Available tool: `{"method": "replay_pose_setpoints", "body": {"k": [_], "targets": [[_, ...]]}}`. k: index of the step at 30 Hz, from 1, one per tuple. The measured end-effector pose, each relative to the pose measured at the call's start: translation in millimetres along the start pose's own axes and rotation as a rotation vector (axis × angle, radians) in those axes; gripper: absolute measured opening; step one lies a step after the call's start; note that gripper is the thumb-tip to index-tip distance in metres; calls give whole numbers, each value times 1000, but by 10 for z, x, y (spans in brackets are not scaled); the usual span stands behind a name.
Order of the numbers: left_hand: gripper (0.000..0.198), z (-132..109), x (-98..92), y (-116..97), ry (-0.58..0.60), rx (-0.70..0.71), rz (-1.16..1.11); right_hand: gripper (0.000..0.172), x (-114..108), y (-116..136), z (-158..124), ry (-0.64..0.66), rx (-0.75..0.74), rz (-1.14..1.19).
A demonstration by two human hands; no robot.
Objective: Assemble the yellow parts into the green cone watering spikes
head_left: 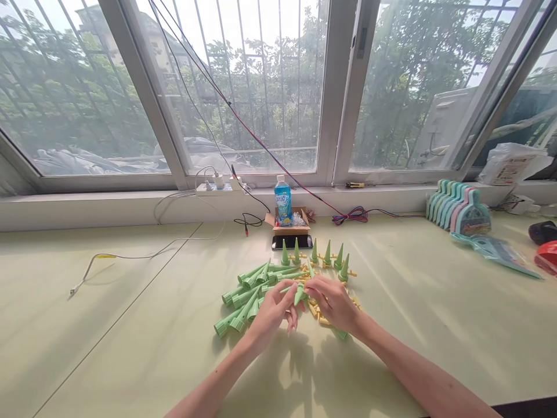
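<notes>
1. Green plastic cone [298, 295] at mid-table, lifted just clear of the parts below, tilted and partly covered by fingertips.
2. Left hand [272, 310]: thumb and forefinger closed on the cone's lower left side. Remaining fingers loosely curled, hanging downward, gripping nothing else.
3. Right hand [333, 302]: palm down, fingers bent, tips closed on the cone's upper right side. Both hands meeting at the cone.
4. Pile of lying cones [243, 290]: same green, heaped on their sides directly left of and behind the left hand, wide ends mostly toward the near left.
5. Standing cones [313, 253]: about six, upright on wide ends with tips up, in a loose row just behind the hands.
6. Yellow pieces [319, 316]: small, scattered flat under and around the right hand, some among the standing cones. Exact shape too small to tell.
7. Stray cone [340, 334] lying on the table just beside the right wrist, on the near side.
8. Pale green table [130, 348], with a white cable [143, 255] trailing across its left part, well apart from the hands.
9. Behind the standing cones: black phone [291, 242] lying flat, then an open cardboard box [301, 225] with a blue-labelled bottle [282, 200] upright at its left end, close against the sill.
10. Far right: stack of pastel flat parts [456, 206] on edge near the sill. Red and black wires [350, 216] bunched on the table below the window.
</notes>
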State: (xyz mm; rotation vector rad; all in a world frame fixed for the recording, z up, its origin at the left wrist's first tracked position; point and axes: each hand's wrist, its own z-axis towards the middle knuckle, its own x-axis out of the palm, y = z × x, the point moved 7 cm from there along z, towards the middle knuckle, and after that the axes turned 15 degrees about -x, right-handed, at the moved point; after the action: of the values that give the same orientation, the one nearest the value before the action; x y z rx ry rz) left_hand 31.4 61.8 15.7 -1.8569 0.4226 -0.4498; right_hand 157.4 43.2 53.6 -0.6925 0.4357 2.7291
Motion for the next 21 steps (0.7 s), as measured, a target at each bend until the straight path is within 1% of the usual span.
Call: {"method": "replay_pose_setpoints", "body": {"k": [6, 13, 21], "targets": [[49, -11, -27, -4, -19, 29, 10, 23, 11, -12, -14, 6, 12, 23], [48, -18, -48, -7, -53, 41, 37, 26, 8, -18, -16, 11, 24, 22], [51, -31, -61, -41, -102, 53, 44, 26, -4, -8, -3, 7, 28, -1]]}}
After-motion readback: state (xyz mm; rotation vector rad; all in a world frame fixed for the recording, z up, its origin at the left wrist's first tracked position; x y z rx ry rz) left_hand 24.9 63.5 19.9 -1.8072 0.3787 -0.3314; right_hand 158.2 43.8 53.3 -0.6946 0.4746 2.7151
